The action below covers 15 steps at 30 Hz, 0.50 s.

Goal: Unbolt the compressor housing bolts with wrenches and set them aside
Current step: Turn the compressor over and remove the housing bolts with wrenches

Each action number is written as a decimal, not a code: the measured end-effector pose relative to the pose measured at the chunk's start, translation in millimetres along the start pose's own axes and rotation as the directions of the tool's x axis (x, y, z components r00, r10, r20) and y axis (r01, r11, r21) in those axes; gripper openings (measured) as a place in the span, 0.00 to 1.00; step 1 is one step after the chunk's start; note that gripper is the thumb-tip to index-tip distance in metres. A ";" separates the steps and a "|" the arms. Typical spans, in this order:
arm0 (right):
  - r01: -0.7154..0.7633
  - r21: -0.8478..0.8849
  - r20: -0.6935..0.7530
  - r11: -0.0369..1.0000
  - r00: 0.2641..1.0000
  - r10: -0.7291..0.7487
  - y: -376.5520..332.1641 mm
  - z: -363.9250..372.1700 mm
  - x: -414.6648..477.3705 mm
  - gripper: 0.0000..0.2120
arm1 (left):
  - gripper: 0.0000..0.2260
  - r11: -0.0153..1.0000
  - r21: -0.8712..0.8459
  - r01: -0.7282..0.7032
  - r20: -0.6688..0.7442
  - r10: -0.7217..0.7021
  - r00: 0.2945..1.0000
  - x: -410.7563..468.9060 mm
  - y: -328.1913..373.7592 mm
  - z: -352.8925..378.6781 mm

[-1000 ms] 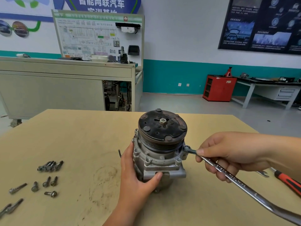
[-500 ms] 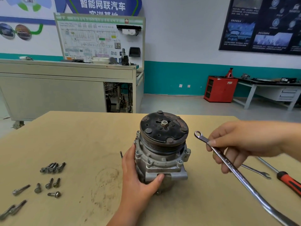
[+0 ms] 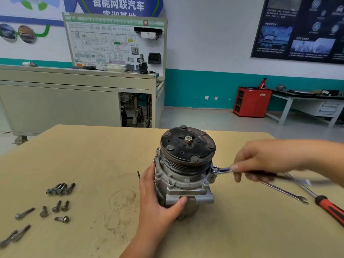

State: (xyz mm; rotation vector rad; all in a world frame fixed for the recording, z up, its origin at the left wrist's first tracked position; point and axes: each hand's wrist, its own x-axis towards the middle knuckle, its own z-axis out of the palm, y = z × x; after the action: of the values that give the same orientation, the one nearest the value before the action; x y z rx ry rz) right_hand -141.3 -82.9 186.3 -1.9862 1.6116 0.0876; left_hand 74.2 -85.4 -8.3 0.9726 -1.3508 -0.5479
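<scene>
A grey compressor (image 3: 186,185) with a dark pulley on top stands upright on the wooden table (image 3: 93,155). My left hand (image 3: 158,198) grips its housing from the left and front, thumb across the lower flange. My right hand (image 3: 266,159) holds a chrome ring wrench (image 3: 223,170) nearly level. The wrench's ring end sits on a housing bolt (image 3: 215,169) at the compressor's right side. Several removed bolts (image 3: 60,189) lie on the table at the left.
A second chrome wrench (image 3: 284,192) and a red-handled screwdriver (image 3: 329,207) lie on the table at the right, under my right forearm. More loose bolts (image 3: 14,236) rest near the left front edge. A grey bench and a red cabinet stand beyond the table.
My right hand lifted the wrench off the right-side bolt, then brought it back down. The ring end now sits on that bolt again, with the handle lying flatter. My left hand kept its grip.
</scene>
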 end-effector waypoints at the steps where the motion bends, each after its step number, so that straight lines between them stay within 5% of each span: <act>1: 0.035 -0.202 -0.071 0.979 0.996 -0.050 -2.3 -6.5 3.4 0.12 | 0.40 1.000 0.007 0.001 -0.001 -0.001 1.000 0.1 0.2 -0.1; 4: 0.110 -0.390 -0.119 0.914 0.979 -0.168 -3.4 -24.7 11.3 0.07 | 0.40 1.000 0.004 0.003 -0.001 -0.003 1.000 0.5 1.7 -0.4; 7: 0.007 0.037 0.095 0.999 0.995 -0.010 5.9 -31.1 1.2 0.09 | 0.40 1.000 -0.011 0.007 0.004 -0.007 1.000 -0.1 1.3 -0.6; 10: -0.085 0.454 0.197 0.887 0.980 -0.007 11.9 -17.4 -8.6 0.08 | 0.40 1.000 -0.005 0.007 0.007 -0.007 1.000 0.5 1.9 -0.6; 15: -0.058 0.558 0.195 0.828 0.979 -0.063 5.0 8.6 -8.5 0.09 | 0.40 1.000 -0.017 0.010 0.006 -0.010 1.000 -0.3 3.4 -0.8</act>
State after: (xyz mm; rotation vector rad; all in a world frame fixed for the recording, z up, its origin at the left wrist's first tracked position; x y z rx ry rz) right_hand -145.6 -72.0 180.5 -1.4650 1.3051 -0.1647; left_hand 74.2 -83.2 -5.6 0.9650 -1.3453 -0.5700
